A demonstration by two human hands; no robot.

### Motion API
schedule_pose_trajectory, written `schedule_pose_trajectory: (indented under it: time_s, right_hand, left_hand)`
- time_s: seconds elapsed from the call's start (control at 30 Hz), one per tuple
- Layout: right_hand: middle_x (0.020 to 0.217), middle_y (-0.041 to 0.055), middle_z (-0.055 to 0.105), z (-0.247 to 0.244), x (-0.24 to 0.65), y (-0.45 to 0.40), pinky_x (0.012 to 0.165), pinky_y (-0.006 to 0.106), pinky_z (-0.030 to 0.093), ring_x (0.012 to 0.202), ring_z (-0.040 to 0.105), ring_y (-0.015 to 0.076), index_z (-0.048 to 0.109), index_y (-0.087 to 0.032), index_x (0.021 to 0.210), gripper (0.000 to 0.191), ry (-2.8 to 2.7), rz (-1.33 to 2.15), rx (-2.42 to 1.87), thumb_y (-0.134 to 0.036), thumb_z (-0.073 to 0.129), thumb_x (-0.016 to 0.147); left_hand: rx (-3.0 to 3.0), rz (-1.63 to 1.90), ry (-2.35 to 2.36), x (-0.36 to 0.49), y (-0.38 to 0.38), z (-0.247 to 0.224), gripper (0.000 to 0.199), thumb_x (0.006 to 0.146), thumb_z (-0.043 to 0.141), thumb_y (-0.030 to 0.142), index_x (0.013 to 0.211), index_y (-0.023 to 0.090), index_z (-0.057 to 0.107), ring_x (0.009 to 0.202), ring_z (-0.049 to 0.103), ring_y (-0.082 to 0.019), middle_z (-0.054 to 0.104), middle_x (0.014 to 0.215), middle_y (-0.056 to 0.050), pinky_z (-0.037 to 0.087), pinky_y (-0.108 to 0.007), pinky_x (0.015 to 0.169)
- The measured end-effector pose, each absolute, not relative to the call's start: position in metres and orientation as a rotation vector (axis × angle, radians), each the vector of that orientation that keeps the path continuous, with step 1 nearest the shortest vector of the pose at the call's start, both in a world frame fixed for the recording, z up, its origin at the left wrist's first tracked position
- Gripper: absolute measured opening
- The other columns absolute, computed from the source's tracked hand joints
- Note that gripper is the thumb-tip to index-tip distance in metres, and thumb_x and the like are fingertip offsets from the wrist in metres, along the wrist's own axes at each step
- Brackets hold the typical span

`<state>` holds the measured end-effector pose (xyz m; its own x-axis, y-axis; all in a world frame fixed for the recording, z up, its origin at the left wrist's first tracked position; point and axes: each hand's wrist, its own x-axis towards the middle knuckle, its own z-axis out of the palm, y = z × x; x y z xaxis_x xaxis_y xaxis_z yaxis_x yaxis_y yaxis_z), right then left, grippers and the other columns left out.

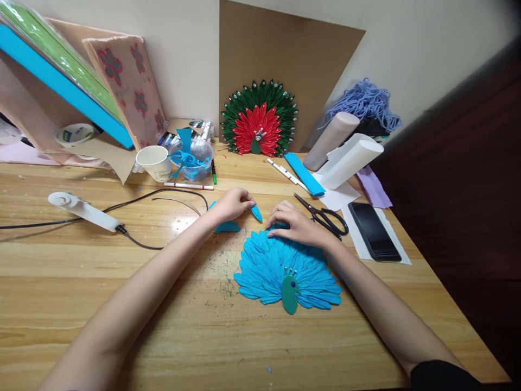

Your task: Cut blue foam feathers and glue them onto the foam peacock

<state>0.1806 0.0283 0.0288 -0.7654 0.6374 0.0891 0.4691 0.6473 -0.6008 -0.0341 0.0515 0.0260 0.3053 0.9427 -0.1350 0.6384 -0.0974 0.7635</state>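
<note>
A blue paper peacock lies on the table, its feathers fanned out and a green head with a dark eye at the front. My right hand rests over its top edge, fingers curled and closed on the outer feathers. Just left of it, my left hand pinches one loose blue paper feather by its end, apart from the peacock. More blue paper pieces lie under my left wrist, partly hidden by it.
Black scissors and a phone lie to the right. A white corded tool lies left, its cable running toward my left forearm. Behind are a paper cup, a plastic tub and a green-red peacock against brown board.
</note>
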Motion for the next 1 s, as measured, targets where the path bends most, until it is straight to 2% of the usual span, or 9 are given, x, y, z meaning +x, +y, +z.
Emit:
schedule_pose_trajectory:
  time_s: [0.17,0.33,0.6,0.77,1.0]
  right_hand:
    - [0.087,0.0032,0.055,0.0291,0.1834,0.0298,0.083,0.035,0.041,0.093,0.048,0.0206,0.064,-0.023,0.088,0.022,-2.600,0.927,-0.924,-0.038,0.070,0.073]
    - [0.089,0.0031,0.056,0.0294,0.1829,0.0301,0.085,0.035,0.040,0.094,0.048,0.0207,0.063,-0.022,0.087,0.022,-2.588,0.978,-0.936,-0.039,0.069,0.073]
    - [0.090,0.0031,0.058,0.0313,0.1833,0.0322,0.082,0.034,0.040,0.093,0.048,0.0209,0.061,-0.020,0.086,0.028,-2.611,1.049,-0.946,-0.042,0.070,0.071]
    - [0.086,0.0034,0.057,0.0324,0.1810,0.0351,0.081,0.036,0.041,0.092,0.048,0.0218,0.060,-0.021,0.084,0.025,-2.646,1.066,-0.935,-0.040,0.070,0.071]
    - [0.081,0.0032,0.058,0.0336,0.1764,0.0370,0.081,0.036,0.039,0.087,0.048,0.0202,0.060,-0.019,0.077,0.015,-2.690,1.025,-0.924,-0.033,0.060,0.083]
  left_hand:
    - [1.807,0.526,1.394,-0.0341,0.0515,0.0237,0.015,0.079,0.057,0.024,0.077,0.011,0.065,0.054,0.050,-0.011,0.059,0.058,-0.001,0.036,-0.023,0.055]
    - [1.772,0.534,1.394,-0.0338,0.0508,0.0250,0.015,0.079,0.056,0.024,0.078,0.012,0.064,0.055,0.051,-0.012,0.058,0.056,-0.001,0.037,-0.024,0.056]
    - [1.782,0.554,1.392,-0.0325,0.0505,0.0300,0.014,0.077,0.057,0.025,0.076,0.012,0.063,0.058,0.051,-0.012,0.061,0.064,-0.002,0.038,-0.024,0.058]
    - [1.797,0.548,1.390,-0.0316,0.0497,0.0328,0.014,0.078,0.057,0.025,0.077,0.012,0.063,0.059,0.052,-0.012,0.061,0.066,-0.002,0.038,-0.024,0.058]
    - [1.806,0.544,1.383,-0.0306,0.0491,0.0309,0.017,0.078,0.058,0.027,0.079,0.011,0.065,0.060,0.052,-0.013,0.062,0.067,-0.003,0.038,-0.024,0.059]
